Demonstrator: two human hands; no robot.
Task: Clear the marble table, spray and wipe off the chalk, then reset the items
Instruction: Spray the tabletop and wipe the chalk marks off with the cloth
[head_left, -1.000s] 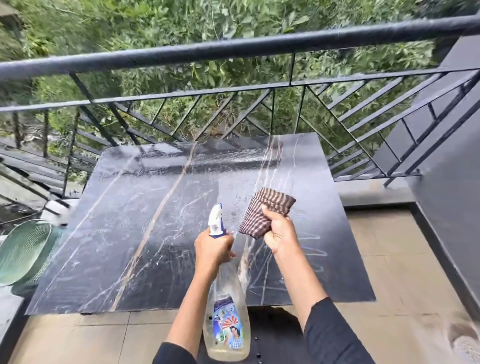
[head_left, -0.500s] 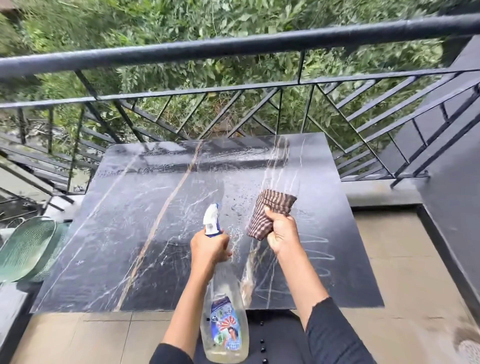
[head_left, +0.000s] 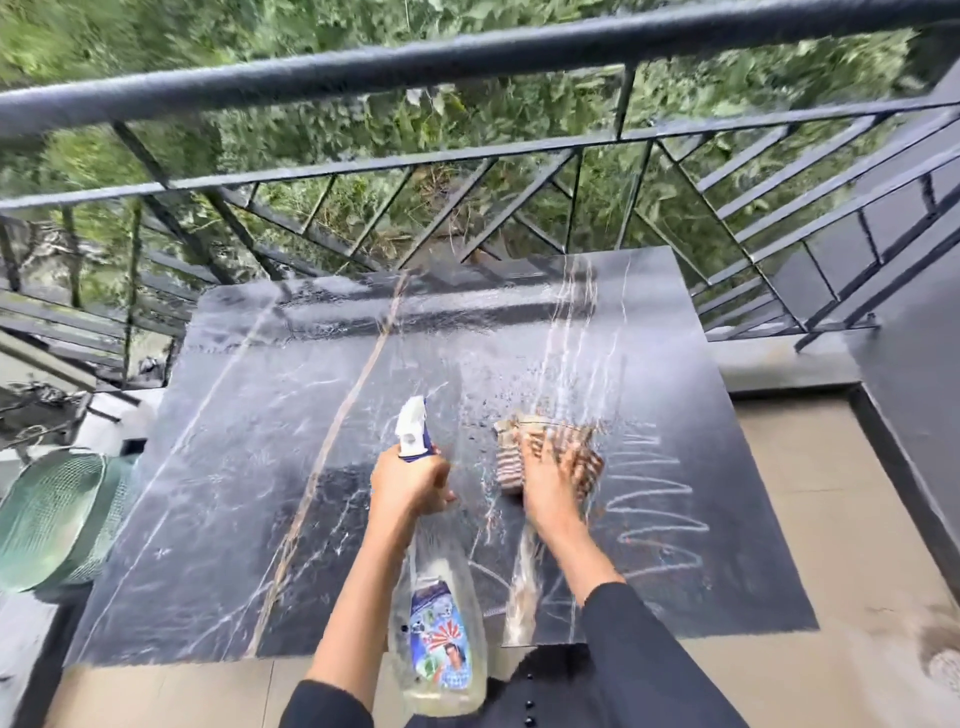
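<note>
The black marble table (head_left: 260, 467) fills the middle of the view, wet with spray droplets in its centre. White chalk zigzags (head_left: 649, 509) mark its right part, and more chalk lines lie near the front edge. My left hand (head_left: 408, 483) grips the neck of a clear spray bottle (head_left: 441, 639) with a white and blue nozzle pointing away from me. My right hand (head_left: 550, 483) lies blurred on a brown checked cloth (head_left: 508, 462), fingers spread over it, pressing it to the marble just left of the zigzags.
A black metal railing (head_left: 467, 62) runs close behind the table and down the right side. A green mesh chair (head_left: 52, 519) stands at the table's left edge. A dark wall (head_left: 924, 415) closes the right, with beige floor tiles (head_left: 831, 519) between it and the table.
My right hand has brought the cloth down from the air onto the marble and is moving on it. The view has come closer over the table. My left hand keeps the bottle.
</note>
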